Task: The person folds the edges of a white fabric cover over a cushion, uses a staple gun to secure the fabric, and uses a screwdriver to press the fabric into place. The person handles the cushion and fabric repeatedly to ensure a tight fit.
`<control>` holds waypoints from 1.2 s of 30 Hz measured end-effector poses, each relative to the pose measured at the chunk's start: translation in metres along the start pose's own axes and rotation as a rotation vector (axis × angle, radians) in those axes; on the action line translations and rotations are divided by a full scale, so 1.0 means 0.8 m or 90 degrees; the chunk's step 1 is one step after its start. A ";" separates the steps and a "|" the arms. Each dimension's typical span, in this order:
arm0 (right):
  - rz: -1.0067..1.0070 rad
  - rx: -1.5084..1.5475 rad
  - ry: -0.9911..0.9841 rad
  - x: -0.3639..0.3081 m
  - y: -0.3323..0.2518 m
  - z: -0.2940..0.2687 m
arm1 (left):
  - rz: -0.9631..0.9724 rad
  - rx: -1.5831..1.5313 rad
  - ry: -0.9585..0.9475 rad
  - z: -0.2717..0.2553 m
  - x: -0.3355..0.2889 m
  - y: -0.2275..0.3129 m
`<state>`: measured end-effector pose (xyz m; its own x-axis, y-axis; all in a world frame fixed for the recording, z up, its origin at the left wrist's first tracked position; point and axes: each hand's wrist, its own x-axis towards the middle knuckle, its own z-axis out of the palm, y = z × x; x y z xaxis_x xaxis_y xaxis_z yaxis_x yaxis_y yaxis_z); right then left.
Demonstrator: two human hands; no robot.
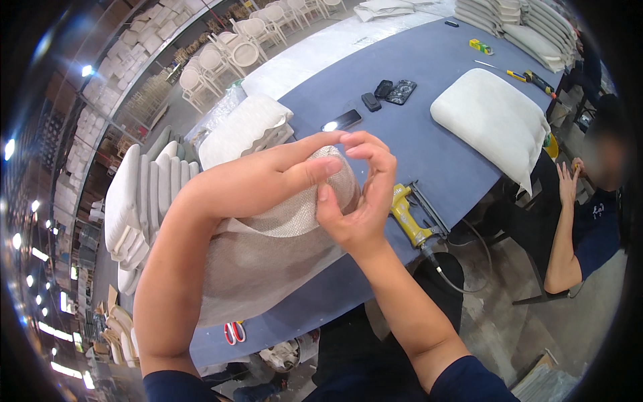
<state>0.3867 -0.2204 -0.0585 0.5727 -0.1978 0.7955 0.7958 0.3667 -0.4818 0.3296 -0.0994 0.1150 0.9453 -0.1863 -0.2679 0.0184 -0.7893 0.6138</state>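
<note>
A seat cushion (274, 258) covered in light beige woven fabric lies near me on the blue-topped table, one rounded corner raised toward my hands. My left hand (305, 167) reaches over this corner, its thumb pressed on the fabric and its fingers passing over the far side. On the corner's right, my right hand (365, 194) curls around the fabric, thumb against the near face. The fingertips of both hands come close together above the corner. Just right of my right hand, a yellow pneumatic staple gun (410, 218) rests at the table edge, joined to an air hose.
Stacked cushions (144, 201) stand left; another white cushion (492, 117) lies right. Phones (343, 120) and a screwdriver (512, 75) rest on the table (328, 87). Red-handled scissors (234, 333) lie near me. A co-worker (589, 221) sits at right.
</note>
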 end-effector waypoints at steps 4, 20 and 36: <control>0.155 -0.077 0.005 -0.009 -0.051 -0.020 | 0.012 -0.001 -0.013 0.004 -0.007 0.001; 0.523 0.053 -0.180 0.013 -0.114 -0.044 | -0.017 0.010 0.003 0.020 -0.015 0.018; 0.672 0.458 -0.095 -0.001 -0.085 0.004 | -0.121 -0.008 -0.057 -0.027 0.008 -0.002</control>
<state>0.3318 -0.2422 -0.0251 0.7929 0.5728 0.2077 -0.3389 0.6979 -0.6310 0.3424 -0.0863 0.1284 0.8915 -0.0864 -0.4447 0.1986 -0.8079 0.5549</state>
